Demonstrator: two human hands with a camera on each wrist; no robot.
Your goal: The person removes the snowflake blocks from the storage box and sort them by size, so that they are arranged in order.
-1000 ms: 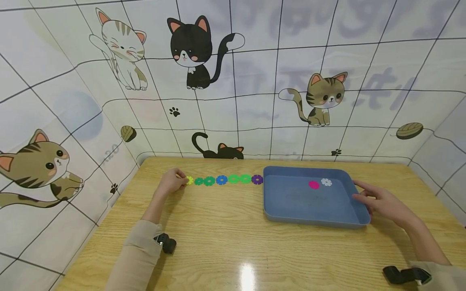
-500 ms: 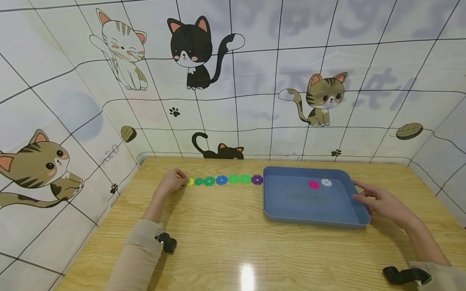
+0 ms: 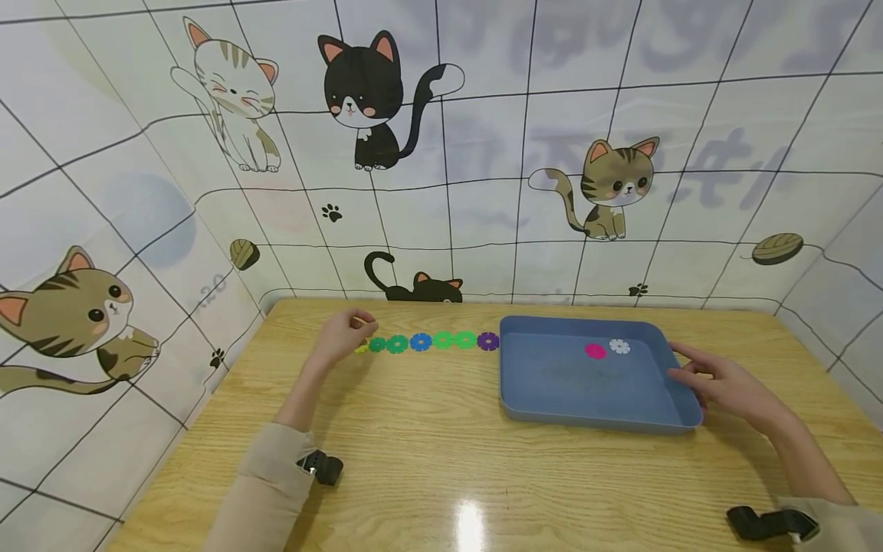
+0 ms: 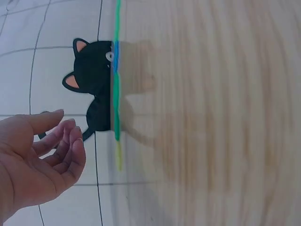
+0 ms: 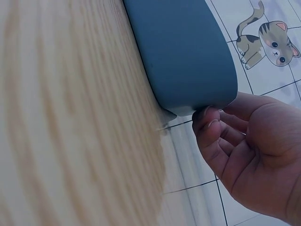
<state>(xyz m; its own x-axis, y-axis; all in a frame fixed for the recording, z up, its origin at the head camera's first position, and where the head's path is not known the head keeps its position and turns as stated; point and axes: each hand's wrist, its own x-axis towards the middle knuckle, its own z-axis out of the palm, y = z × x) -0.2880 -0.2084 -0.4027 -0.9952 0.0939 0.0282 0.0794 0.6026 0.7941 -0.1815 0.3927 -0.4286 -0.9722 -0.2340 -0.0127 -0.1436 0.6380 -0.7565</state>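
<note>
A row of flower-shaped plastic discs lies on the table left of a blue tray [image 3: 579, 420]. From left to right it runs yellow disc [image 3: 362, 349], green discs [image 3: 396, 344], blue disc [image 3: 421, 342], bright green discs [image 3: 465, 340] and purple disc [image 3: 488, 341]. My left hand [image 3: 343, 336] hovers over the row's left end, partly covering the yellow disc. In the left wrist view its fingers are loosely bent and hold nothing, apart from the row. My right hand [image 3: 724, 387] grips the tray's right wall, thumb over the rim and fingers bent against the outside.
Inside the tray sit a pink disc [image 3: 595, 351] and a white disc [image 3: 620, 346]. The wooden table [image 3: 428, 445] meets a cloth wall [image 3: 483, 222] printed with cats along its back edge.
My left hand has let go of the yellow disc and risen slightly up and to the right. The yellow disc now lies flat at the row's end. My right hand stays on the tray.
</note>
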